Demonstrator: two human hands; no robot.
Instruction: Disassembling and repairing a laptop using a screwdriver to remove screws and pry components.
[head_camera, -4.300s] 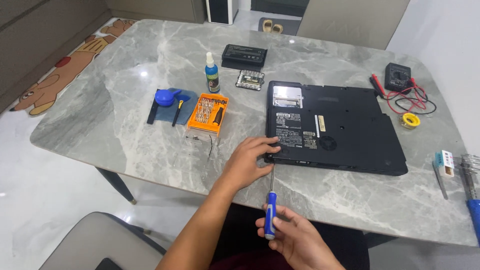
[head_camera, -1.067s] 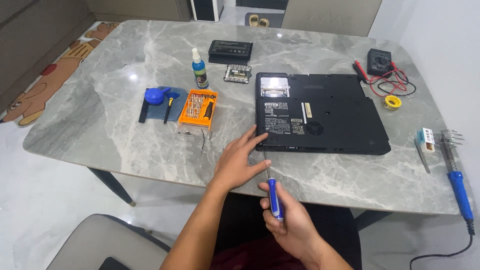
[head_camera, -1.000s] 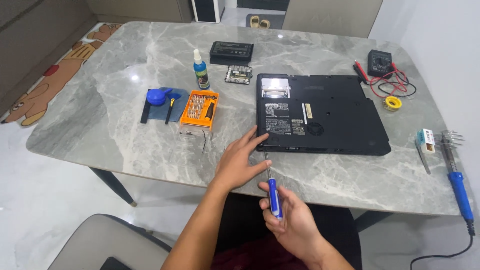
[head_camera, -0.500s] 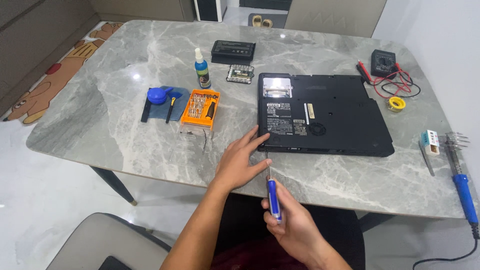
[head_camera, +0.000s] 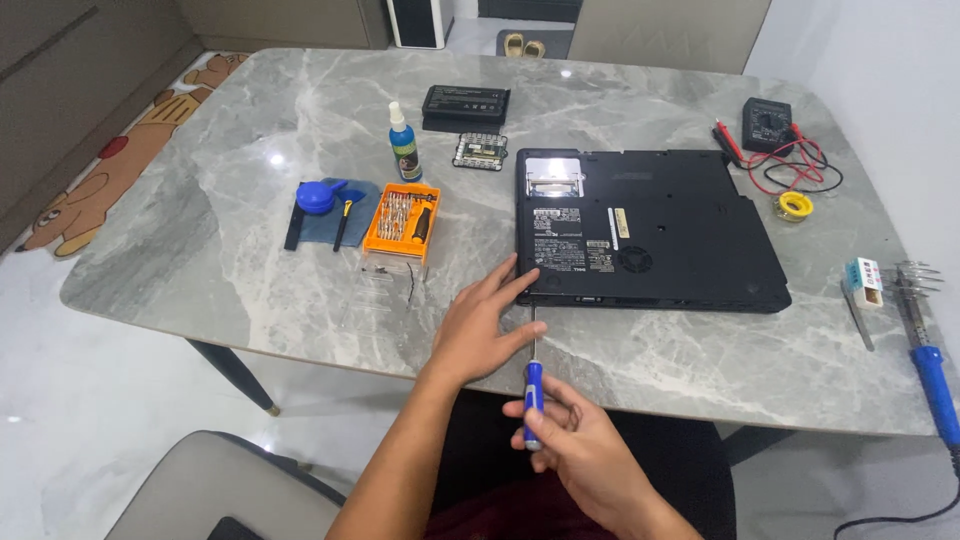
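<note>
1. The grey marble tabletop (head_camera: 250, 270) has bare room at its left part and along the near edge; the black laptop (head_camera: 650, 232), lying bottom up, sits near that edge, right of centre.
2. The orange bit case (head_camera: 402, 220) lies open with rows of small bits inside; its clear lid (head_camera: 385, 287) lies just in front of it.
3. The left hand (head_camera: 480, 325) lies flat on the tabletop, its grip spread, fingertips touching the laptop's near left corner.
4. The right hand (head_camera: 572, 440) has its grip pinching the blue-handled screwdriver (head_camera: 533, 385) upright, the tip just beside that same corner, close to the near edge.
</note>
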